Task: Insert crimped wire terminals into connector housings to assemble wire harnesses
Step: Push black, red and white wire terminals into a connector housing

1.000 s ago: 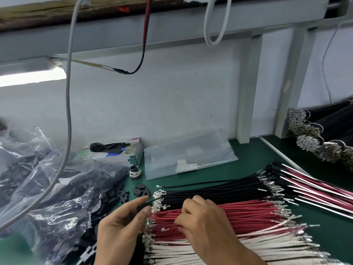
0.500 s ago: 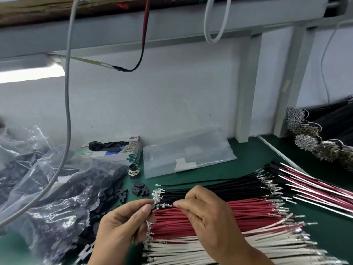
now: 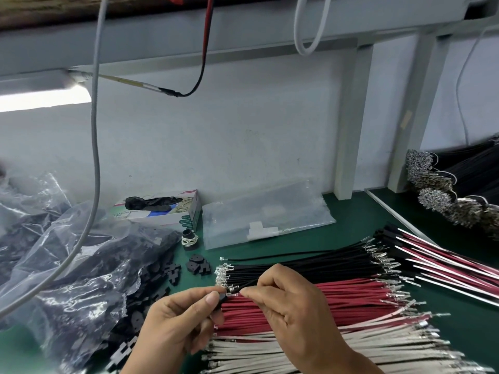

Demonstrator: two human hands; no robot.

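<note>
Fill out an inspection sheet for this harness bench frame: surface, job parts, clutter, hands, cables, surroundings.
Surface: green mat, largely covered.
Job's things: black wires, red wires and white wires lie in flat rows; loose black housings beside bagged housings; finished harnesses at right.
Clutter: glove box, clear bag, small spool.
Hands: left hand pinches a black housing; right hand pinches a black wire, its terminal at the housing.
Cables: grey cable hangs over the bags; red-black lead overhead.
Surroundings: white wall, lit lamp.
</note>
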